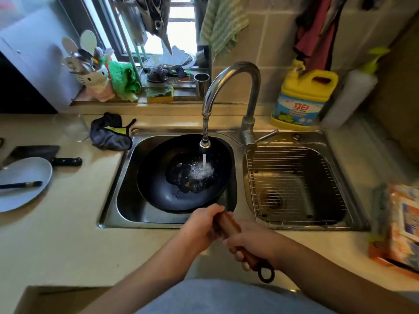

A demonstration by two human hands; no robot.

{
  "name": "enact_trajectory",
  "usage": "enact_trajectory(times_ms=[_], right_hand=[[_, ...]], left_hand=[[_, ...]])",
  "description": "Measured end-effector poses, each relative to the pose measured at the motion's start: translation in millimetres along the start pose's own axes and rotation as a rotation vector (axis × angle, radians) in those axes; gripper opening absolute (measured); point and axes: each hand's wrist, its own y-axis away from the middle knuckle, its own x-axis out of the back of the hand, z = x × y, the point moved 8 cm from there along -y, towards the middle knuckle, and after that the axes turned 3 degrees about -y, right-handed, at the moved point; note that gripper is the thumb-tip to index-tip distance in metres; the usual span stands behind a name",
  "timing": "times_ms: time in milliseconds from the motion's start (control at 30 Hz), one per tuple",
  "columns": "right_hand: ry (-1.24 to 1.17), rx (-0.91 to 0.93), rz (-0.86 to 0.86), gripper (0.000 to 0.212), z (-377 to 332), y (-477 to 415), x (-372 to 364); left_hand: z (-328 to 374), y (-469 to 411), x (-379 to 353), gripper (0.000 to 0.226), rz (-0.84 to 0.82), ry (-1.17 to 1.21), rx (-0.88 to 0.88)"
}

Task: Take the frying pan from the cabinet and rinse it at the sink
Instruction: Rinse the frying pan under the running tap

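Black frying pan sits in left sink basin, bowl under running faucet so stream pools at centre. Left hand and right hand both clenched on wooden handle, two-handed, likely for weight and tilt control.

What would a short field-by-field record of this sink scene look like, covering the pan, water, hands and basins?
pan: black, in the left basin
water: running from the tap into the pan
left hand: gripping the wooden handle nearer the pan
right hand: gripping the handle nearer its end loop
right basin: holds a wire rack
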Motion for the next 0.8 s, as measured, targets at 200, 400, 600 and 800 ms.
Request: enact_trajectory(times_ms=[200,400,600,800], right_hand=[[0.273,0.111,0.187,0.024,2,2,11],[0.288,0.157,0.196,0.033,-2,3,24],[0.173,0.180,0.064,0.027,0,-5,25],[0.039,0.169,-0.071,0.027,0,-15,18]], left_hand=[[1,-10,-14,0.020,-0.107,-0.037,-0.008],[4,-13,-23,0.018,-0.137,-0.090,-0.053],[11,-9,-17,0.017,-0.011,-0.170,-0.186],[19,-5,-2,0.019,0.110,-0.170,-0.276]])
